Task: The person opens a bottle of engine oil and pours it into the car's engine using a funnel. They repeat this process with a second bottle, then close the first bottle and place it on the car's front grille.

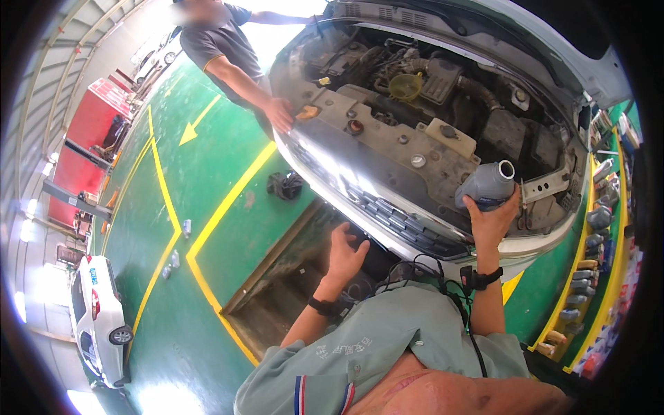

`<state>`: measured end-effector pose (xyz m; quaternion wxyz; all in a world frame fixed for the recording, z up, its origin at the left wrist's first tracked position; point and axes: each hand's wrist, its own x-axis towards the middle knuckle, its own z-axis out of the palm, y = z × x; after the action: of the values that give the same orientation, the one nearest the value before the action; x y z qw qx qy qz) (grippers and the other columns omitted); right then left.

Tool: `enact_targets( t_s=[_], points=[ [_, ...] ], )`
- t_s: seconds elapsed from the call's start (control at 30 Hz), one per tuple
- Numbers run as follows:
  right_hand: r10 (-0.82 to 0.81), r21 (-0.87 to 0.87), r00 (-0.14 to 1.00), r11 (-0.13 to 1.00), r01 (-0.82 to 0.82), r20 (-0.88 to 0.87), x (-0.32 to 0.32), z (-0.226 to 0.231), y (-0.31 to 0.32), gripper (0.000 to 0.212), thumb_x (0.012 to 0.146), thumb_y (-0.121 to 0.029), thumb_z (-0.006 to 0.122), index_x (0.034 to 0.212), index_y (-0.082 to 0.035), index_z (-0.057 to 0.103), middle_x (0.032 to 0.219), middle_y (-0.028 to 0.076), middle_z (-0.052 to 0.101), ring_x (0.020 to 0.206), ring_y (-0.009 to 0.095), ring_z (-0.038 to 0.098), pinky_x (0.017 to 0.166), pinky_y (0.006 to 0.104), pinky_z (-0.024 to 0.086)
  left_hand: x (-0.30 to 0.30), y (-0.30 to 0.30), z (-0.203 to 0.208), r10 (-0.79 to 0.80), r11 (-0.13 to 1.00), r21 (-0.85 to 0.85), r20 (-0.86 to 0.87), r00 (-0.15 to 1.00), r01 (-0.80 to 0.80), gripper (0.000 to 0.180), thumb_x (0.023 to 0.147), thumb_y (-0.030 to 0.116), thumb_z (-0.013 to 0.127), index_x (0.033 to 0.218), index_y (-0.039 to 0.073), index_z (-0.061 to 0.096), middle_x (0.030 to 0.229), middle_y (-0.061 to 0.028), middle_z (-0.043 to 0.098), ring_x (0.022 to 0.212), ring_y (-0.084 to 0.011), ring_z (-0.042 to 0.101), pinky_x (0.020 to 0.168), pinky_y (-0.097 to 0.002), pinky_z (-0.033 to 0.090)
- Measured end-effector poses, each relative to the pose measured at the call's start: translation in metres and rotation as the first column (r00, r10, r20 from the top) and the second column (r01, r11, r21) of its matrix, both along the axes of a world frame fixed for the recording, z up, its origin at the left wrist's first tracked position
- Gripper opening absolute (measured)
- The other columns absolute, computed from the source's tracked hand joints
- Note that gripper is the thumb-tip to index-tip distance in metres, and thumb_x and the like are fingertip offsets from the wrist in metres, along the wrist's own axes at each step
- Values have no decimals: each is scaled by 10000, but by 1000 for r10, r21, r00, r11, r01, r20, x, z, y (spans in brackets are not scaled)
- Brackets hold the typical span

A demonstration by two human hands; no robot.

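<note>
My right hand is wrapped round a grey plastic bottle, which looks like an oil bottle. The bottle is tilted over the front edge of the engine bay, its round, pale-rimmed mouth facing up and away from me. My left hand is empty, fingers apart, in front of the car's grille and above a floor pit. Farther back in the engine bay a translucent yellow funnel stands among the engine parts. A tool with looped handles lies just right of the bottle.
A co-worker stands at the car's far left corner, one hand near a tan object. The pit opens below my left hand. A black bag and small bottles lie on the green floor. Shelves with several bottles line the right.
</note>
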<state>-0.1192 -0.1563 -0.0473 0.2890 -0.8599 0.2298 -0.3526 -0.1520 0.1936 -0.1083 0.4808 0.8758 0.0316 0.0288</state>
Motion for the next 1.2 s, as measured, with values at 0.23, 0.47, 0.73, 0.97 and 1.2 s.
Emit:
enact_targets(
  t_s=[0.23,0.47,0.73,0.97,1.2],
  points=[
    [-29,-110,1000,993,28,-7,2,-17,1,1124,737,-383,935,1574,-12,283,1489,272,437,1366,461,438,1137,541,395,-5,13,-3,51,999,-1,-65,997,-51,755,871,180,802,1471,-65,416,1402,-222,492,1122,-277,632,924,-391,549],
    [140,118,989,982,-146,52,-12,-77,-19,836,812,-183,830,1495,26,397,1323,247,521,1213,438,541,1055,504,451,-6,49,-23,166,984,78,-91,982,-159,713,884,201,780,1463,-49,448,1417,-222,506,1115,-263,665,938,-385,545],
    [104,-13,994,995,-104,17,-17,-94,-24,687,828,-129,753,1427,15,449,1251,229,558,1165,425,545,1011,500,462,-25,135,-123,456,694,-269,-555,696,-668,304,876,204,721,1053,-30,639,810,-155,619,637,-299,612,626,-408,552],
    [155,-12,985,988,-154,75,-17,-105,-24,659,834,-124,752,1411,7,462,1246,224,568,1149,423,553,1005,492,465,-185,263,-279,471,607,-31,-790,391,-794,308,920,272,636,1127,54,704,1132,-177,690,1021,-311,679,822,-432,563],
    [137,-9,988,991,-137,65,-18,-101,-26,664,825,-122,767,1402,8,466,1246,221,563,1148,412,565,1003,487,470,-224,240,-288,508,457,9,-824,253,-890,419,962,397,602,1221,87,716,1244,-188,705,1110,-330,675,936,-443,538]
  ],
)
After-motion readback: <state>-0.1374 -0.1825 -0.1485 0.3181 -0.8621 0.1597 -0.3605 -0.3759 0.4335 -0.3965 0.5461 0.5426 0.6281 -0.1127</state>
